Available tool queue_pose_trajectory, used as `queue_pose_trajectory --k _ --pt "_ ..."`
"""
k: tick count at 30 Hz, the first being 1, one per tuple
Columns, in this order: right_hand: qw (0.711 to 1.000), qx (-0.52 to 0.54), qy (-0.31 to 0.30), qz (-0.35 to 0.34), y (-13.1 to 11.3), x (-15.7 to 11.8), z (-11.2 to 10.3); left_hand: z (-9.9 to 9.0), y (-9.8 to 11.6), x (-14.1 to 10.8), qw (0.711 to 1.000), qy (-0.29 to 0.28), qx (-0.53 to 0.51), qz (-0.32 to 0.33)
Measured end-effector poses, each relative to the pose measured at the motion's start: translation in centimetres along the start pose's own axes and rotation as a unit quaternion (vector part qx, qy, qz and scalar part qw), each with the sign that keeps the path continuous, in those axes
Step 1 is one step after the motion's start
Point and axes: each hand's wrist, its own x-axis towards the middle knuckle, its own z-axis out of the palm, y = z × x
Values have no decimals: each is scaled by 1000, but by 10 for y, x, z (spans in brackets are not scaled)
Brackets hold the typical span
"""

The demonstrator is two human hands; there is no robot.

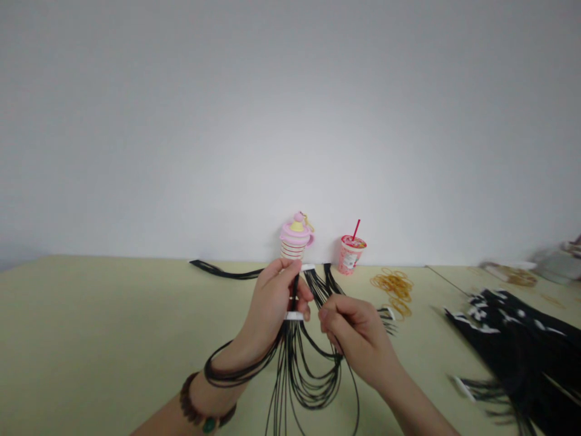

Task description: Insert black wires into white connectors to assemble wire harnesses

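**Here, the left hand (271,297) pinches the black wires (315,404)**

The left hand grips the bunch between thumb and fingers, just above a white plug (294,316). The wires are in front of the person, over the middle of the counter (113,339). They are thin, dark and bendy. Under the plug they spread out like a fan. Some hang down, and the bottom of the picture cuts them off. Some swing right in big loops. A few curl over the left wrist, near a brown bead bracelet (193,418) with a green bead.

The right hand (356,333) is curled closed, just to the right. Its fingertips are tucked away, so I can't tell if it pinches anything. It also hides part of the wires behind it.

Farther back, more wires lie by another white plug (308,267), partly hidden by the left hand. By the wall stand a pink-topped cup (294,242) and a small pink cup (351,257) with a red straw. Yellow loops (394,286) lie in a tangle to the right. Past them is a black sheet (540,345) with white bits on it, blurry and cut off.
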Motion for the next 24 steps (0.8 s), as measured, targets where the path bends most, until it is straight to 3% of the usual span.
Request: queue_pose_trajectory --k 24 --pt "1000 14 -27 4 1 1 -1 -1 -2 3 1000 -13 9 3"
